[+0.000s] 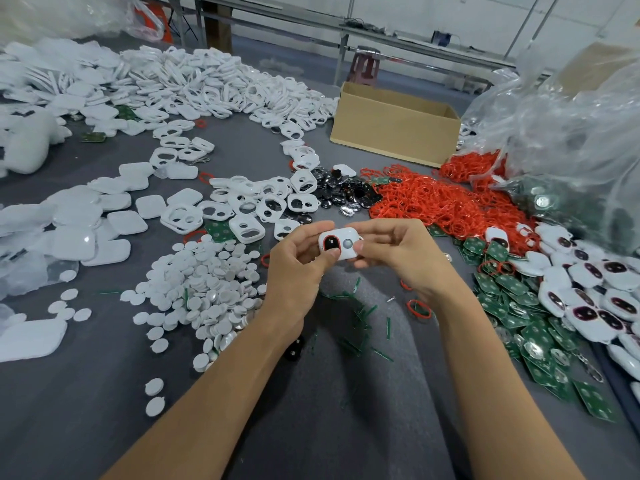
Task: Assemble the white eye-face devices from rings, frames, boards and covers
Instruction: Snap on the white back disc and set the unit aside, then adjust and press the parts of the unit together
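Grey and wide, the tabletop (104, 393) is full of heaps of small parts. White frames (221, 84) with two holes lie in a long pile at the back. Flat white covers (114, 223) sit on the left, and small white discs (207, 289) are heaped near them. On the right, red rings (426, 202) make a big tangle, with green boards (512, 306) spread out below them and finished faces (588, 299) lying beside the boards. A brown box (394, 133) stands open behind the rings. Both hands are up over the middle of the tabletop, holding one white device (341, 252) between them. The left hand (298, 261) has its fingers curled round the left side, and its thumb is pressed on the dark eye (331, 243), which has a red rim round it. The right hand (398, 254) pinches the right side with thumb and fingertips, next to the pale round eye (348, 243). I think the parts are being squeezed together. It could go wrong if the thumb pushes too hard on one side, because then the pieces might go in crooked or the red rim might pop out of its place. The device is small and smooth, so it could also slip from the fingers and drop among the loose bits below, where it would be hard to find.
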